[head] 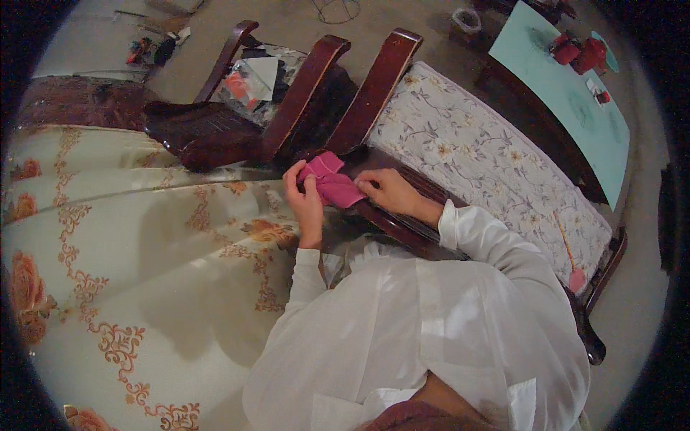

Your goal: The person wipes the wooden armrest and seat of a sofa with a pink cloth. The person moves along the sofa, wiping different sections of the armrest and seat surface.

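A small piece of pink cloth [337, 186], with light stitched lines on it, is held up in front of my body. My left hand [303, 195] grips its left edge between thumb and fingers. At the cloth's right edge is my right hand [389, 189], thumb and fingertips pinched together; whether they hold the cloth or something thin such as a needle is too small to tell. Below the hands lies the dark wooden edge of a bench [399, 223].
A floral-cushioned wooden bench [469, 140] lies to the right, with a pink-ended stick [576, 277] on it. Wooden armrests [377, 89] rise ahead. A chair seat holds plastic packets [242, 83]. A patterned curtain [124, 258] hangs at left; a glass-topped table [566, 102] stands upper right.
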`<state>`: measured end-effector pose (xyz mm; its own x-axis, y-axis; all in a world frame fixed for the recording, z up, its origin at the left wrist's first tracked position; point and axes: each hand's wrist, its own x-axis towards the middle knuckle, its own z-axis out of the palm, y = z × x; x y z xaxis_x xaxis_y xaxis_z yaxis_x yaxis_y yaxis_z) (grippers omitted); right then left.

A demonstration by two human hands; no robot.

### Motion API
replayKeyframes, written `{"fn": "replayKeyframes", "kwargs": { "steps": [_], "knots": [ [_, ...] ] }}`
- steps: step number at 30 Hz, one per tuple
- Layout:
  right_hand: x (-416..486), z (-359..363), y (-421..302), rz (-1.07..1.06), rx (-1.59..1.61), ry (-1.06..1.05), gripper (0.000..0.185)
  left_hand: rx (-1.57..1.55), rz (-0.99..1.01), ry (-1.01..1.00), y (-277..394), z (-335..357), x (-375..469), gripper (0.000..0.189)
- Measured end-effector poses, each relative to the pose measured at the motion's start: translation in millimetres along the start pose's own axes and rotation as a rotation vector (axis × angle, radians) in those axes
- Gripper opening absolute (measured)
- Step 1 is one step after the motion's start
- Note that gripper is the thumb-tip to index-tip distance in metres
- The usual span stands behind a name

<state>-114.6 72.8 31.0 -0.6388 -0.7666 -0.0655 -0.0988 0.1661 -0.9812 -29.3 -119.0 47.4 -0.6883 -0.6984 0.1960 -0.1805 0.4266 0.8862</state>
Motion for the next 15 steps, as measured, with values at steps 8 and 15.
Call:
{"fn": "replayKeyframes", "kwargs": {
  "steps": [8, 15],
  "knots": [
    [15.9, 9.5, -3.2, -0.062, 0.16, -0.081, 0.018, 0.11, 0.22, 0.015, 40.9, -19.7, -10.8, 0.014],
    [8.8, -15.6, -39.3, 0.104, 1.025, 0.073, 0.009, 0.065, -0.01, 0.456, 73.3, -54.2, -0.8, 0.021]
  ]
}}
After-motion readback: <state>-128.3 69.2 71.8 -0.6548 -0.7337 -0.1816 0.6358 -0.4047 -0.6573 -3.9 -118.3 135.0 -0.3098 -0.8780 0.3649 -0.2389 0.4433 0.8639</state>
